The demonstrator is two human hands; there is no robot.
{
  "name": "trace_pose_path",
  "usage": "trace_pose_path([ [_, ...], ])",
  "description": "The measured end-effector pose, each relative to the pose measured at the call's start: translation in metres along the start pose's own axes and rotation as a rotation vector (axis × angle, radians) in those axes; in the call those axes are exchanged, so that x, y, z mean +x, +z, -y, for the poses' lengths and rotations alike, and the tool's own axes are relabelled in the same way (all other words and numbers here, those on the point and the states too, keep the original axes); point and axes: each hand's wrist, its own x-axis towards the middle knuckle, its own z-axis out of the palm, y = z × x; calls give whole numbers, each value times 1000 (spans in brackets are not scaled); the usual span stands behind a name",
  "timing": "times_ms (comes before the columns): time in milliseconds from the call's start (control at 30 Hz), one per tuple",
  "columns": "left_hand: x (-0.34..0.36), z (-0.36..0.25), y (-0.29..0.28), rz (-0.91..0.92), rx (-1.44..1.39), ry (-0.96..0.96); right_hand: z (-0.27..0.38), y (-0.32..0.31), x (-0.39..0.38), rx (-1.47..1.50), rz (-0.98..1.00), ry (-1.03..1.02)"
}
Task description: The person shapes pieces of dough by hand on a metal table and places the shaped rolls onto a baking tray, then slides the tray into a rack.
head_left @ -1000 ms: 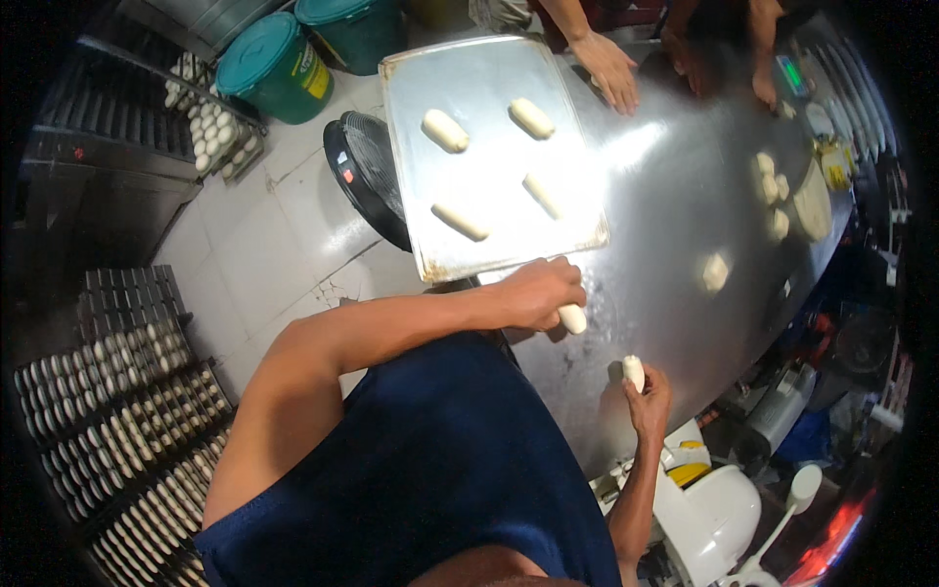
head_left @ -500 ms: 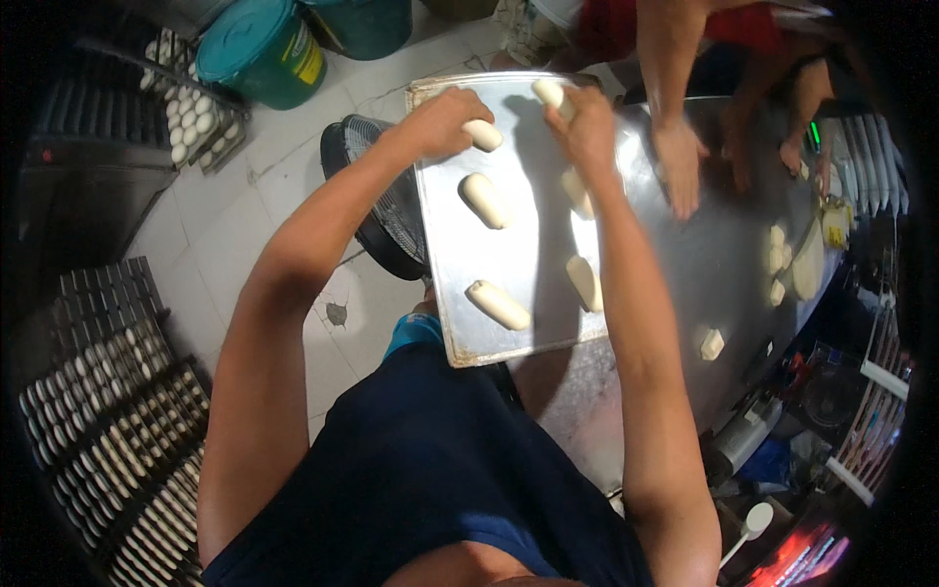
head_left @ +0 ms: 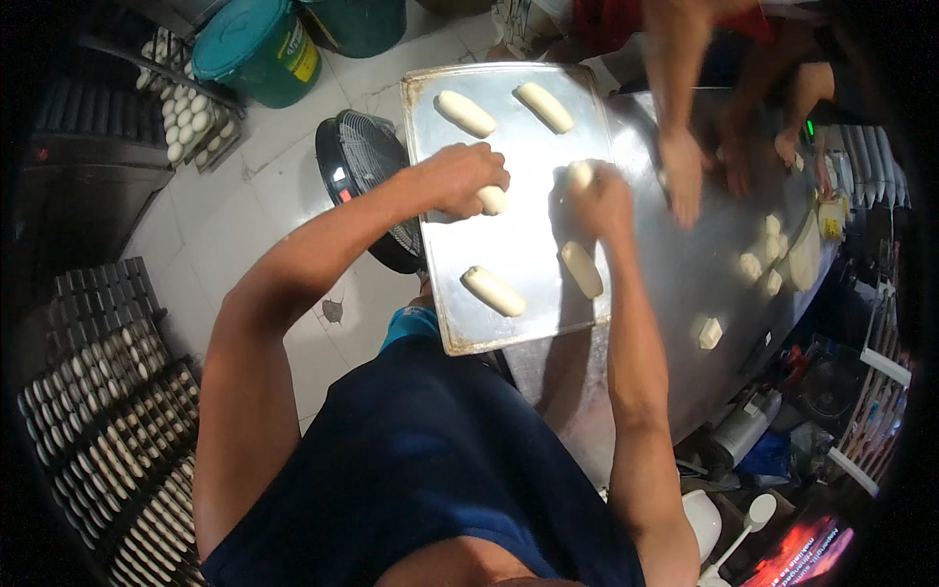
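A metal baking tray (head_left: 533, 220) holds several smooth, pale dough rolls in two columns. My left hand (head_left: 460, 180) is closed around the left middle dough roll (head_left: 492, 201), whose near end pokes out below the fingers. The right middle dough roll (head_left: 581, 175) shows at the fingertips of my right hand (head_left: 605, 203), which is closed on it. Beyond my hands lie a far-left roll (head_left: 467, 113) and a far-right roll (head_left: 545, 108). Nearer my body are another left roll (head_left: 493, 292) and a right roll (head_left: 582, 270).
Under the tray's right side spreads a metal worktable (head_left: 665, 284) with dough pieces (head_left: 710, 333). Other people's hands (head_left: 682, 171) work at its far side. A black fan (head_left: 367, 181) stands left of the tray. Lower left are racks of dough pieces (head_left: 147, 430); green buckets (head_left: 256, 49) stand behind.
Both hands have let go of the two far dough rolls and come nearer to my body, onto the middle pair. The far rolls now lie uncovered on the tray.
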Motion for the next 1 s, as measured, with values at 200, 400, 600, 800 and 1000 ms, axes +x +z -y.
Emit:
trace_pose_path([
  [200,40,-145,24,-235,-237,208,-58,-120,-171,38,-280,179],
  [400,30,-267,153,72,-136,460,-124,-78,-464,-320,-235,498],
  [600,16,-297,188,159,120,296,-95,-21,-517,-270,-170,522],
  [800,170,-318,206,-266,295,204,-212,-64,-388,-392,-393,587],
  [1000,41,-328,199,234,213,210,-143,-38,-463,-266,-154,517],
])
